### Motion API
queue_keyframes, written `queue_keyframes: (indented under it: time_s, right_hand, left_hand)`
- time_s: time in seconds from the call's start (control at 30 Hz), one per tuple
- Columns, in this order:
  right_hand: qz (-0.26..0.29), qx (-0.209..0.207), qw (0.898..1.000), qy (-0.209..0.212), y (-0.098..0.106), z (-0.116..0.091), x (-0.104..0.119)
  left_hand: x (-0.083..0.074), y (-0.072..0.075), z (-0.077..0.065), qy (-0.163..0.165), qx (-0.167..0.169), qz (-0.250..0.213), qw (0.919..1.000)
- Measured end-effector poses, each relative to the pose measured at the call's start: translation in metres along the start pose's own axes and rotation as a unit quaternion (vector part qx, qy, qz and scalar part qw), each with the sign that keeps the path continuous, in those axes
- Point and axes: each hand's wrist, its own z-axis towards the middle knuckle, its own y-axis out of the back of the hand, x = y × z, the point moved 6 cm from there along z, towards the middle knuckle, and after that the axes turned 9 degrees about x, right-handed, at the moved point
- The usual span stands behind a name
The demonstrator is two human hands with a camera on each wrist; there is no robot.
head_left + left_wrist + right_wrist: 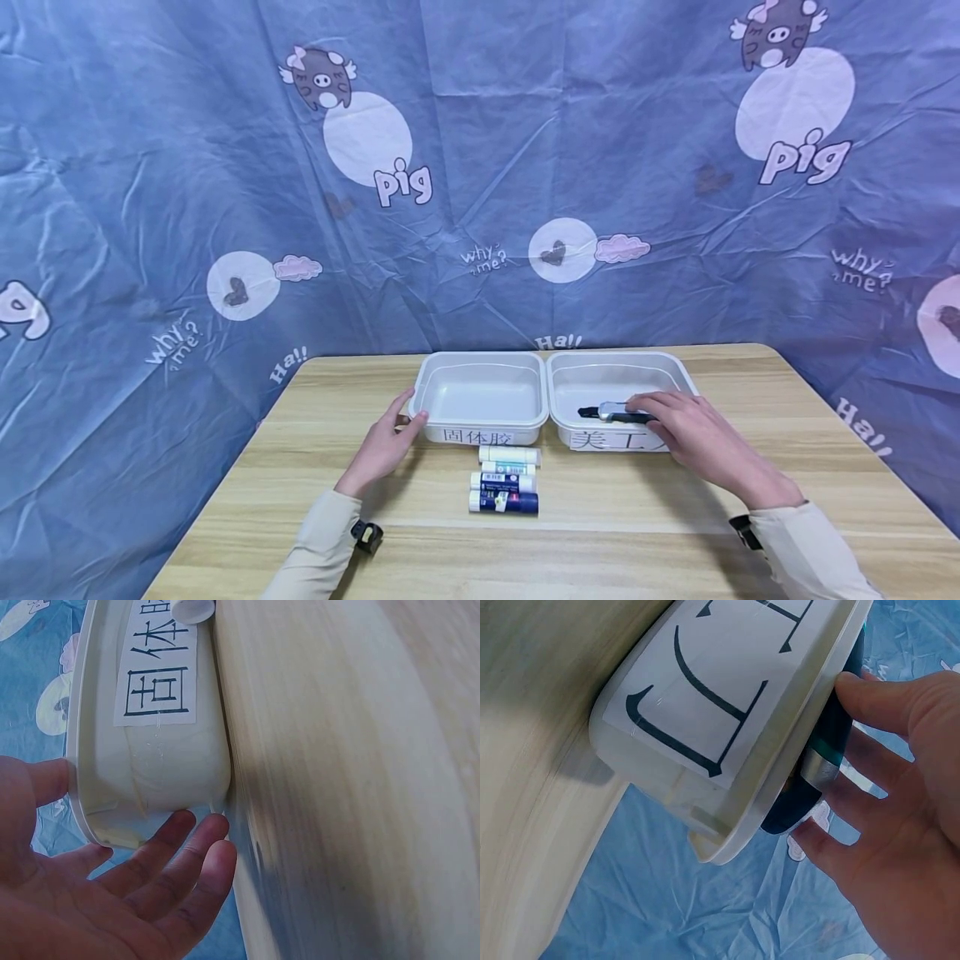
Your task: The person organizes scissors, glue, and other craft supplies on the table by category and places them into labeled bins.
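My right hand (686,429) holds a utility knife (613,411) with dark and silver parts low over the right white bin (557,400). In the right wrist view the thumb presses the knife (821,765) from one side and fingers lie on the other, right at the bin's rim. My left hand (386,446) rests at the front left corner of the left white bin (480,400). Its thumb touches the rim and its relaxed fingers spread along the side wall, as the left wrist view shows. Several glue sticks (504,502) lie in a stack of rows before the left bin.
Both bins stand side by side near the back of the wooden table (600,550), each with a printed paper label (477,437) on its front. A blue patterned cloth (480,167) hangs right behind the table and down its sides.
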Motion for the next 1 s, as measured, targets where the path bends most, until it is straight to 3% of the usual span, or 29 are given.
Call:
queue_keyframes:
  time_s: [0.73,1.0]
  right_hand:
    - [0.010,-0.014,0.999,0.028,0.002,0.000,0.000]
    - [0.018,-0.036,0.999,0.032,0.012,0.012,0.018]
  left_hand:
    - [-0.001,-0.003,-0.001,0.004,0.002,0.001,1.0000]
    - [0.000,0.000,0.000,0.007,0.000,-0.005,1.0000]
